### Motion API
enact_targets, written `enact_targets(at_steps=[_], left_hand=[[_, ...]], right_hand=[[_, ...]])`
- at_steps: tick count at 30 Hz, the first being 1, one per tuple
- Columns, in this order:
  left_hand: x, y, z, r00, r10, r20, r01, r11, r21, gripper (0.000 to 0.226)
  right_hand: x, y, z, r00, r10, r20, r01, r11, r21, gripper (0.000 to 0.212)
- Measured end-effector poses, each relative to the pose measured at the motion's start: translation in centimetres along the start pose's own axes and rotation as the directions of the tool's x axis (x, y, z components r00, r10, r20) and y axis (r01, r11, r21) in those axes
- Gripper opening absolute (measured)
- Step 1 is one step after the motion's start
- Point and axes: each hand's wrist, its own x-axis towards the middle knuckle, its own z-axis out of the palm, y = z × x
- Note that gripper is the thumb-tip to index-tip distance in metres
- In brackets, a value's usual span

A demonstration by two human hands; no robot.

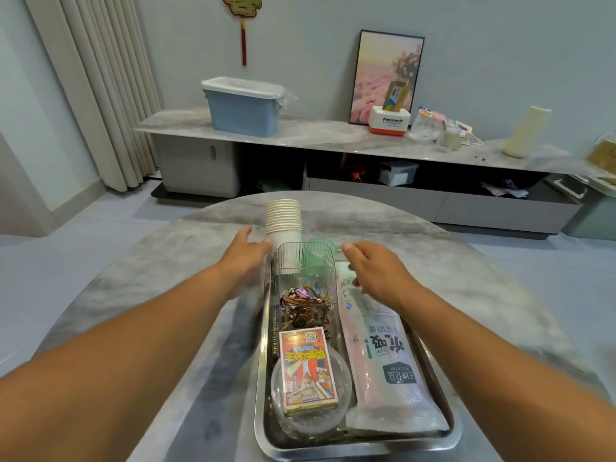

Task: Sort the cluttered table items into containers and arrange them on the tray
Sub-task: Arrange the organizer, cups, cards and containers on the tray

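A steel tray (360, 446) lies on the round marble table in front of me. In it stands a clear ribbed bin (305, 261) with several hair ties and clips (305, 303) at its bottom. A red card box (306, 370) rests on a clear round bowl (310, 418) at the tray's near end. A long plastic packet of straws (380, 355) lies along the tray's right side. A stack of white paper cups (284, 220) stands at the tray's far end, with a green item (320, 245) beside it. My left hand (245, 253) is open near the cups. My right hand (376, 271) hovers open over the packet's far end.
A long low cabinet (333, 138) runs along the wall beyond the table, carrying a blue storage box (243, 106), a framed picture (386, 76), a white Panasonic box (389, 121) and a cream vase (526, 131). A curtain (96, 88) hangs at the left.
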Motion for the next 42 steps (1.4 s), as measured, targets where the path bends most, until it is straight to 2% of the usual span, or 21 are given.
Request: enact_targets(at_steps=[2,3,6,9,12,16,20,25,28,34,39,42], left_hand=[[1.3,1.0,0.4,0.999,0.009,0.052,-0.008,1.0,-0.025,0.085],[1.8,1.5,0.8,0.997,0.007,0.081,-0.004,0.999,-0.036,0.092],[2.8,2.2,1.8,0.992,-0.01,0.128,0.019,0.997,-0.07,0.107],[2.8,1.5,2.3,0.986,-0.022,0.163,0.039,0.994,-0.104,0.114],[2.6,0.7,1.8,0.97,0.047,0.237,-0.016,0.991,-0.131,0.096],[2.3,0.1,0.2,0.949,0.094,0.302,-0.09,0.996,-0.027,0.096],[2.0,0.0,-0.5,0.931,0.127,0.343,-0.142,0.99,0.017,0.092],[1.9,-0.1,-0.4,0.937,0.174,0.302,-0.203,0.977,0.066,0.087],[1.8,-0.1,-0.3,0.935,0.197,0.295,-0.232,0.969,0.09,0.092],[1.4,0.4,-0.4,0.931,0.192,0.311,-0.239,0.964,0.12,0.1],[0.8,0.6,-0.7,0.934,0.156,0.32,-0.198,0.974,0.105,0.105],[-0.5,0.2,-1.3,0.949,0.105,0.298,-0.147,0.981,0.124,0.107]], right_hand=[[1.5,0.5,0.1,0.999,-0.026,0.025,0.025,1.0,0.014,0.038],[2.3,0.5,0.2,0.998,-0.048,0.046,0.049,0.999,-0.008,0.042],[4.4,0.1,0.7,0.974,-0.116,0.197,0.136,0.987,-0.087,0.075],[5.5,-0.4,1.6,0.944,-0.157,0.291,0.217,0.958,-0.188,0.082],[5.8,-0.3,2.0,0.949,-0.196,0.247,0.263,0.925,-0.276,0.079],[5.7,-0.1,2.0,0.944,-0.22,0.246,0.294,0.9,-0.322,0.08],[5.7,-0.4,1.6,0.954,-0.176,0.243,0.237,0.938,-0.253,0.079],[6.0,-1.0,1.4,0.965,-0.149,0.217,0.189,0.966,-0.177,0.069],[5.9,-1.0,1.5,0.967,-0.136,0.217,0.173,0.972,-0.159,0.074],[5.5,-0.7,1.3,0.975,-0.11,0.193,0.132,0.985,-0.107,0.083],[4.1,0.6,0.8,0.984,-0.076,0.162,0.089,0.993,-0.073,0.079],[2.8,1.8,0.5,0.996,-0.037,0.079,0.042,0.997,-0.063,0.069]])
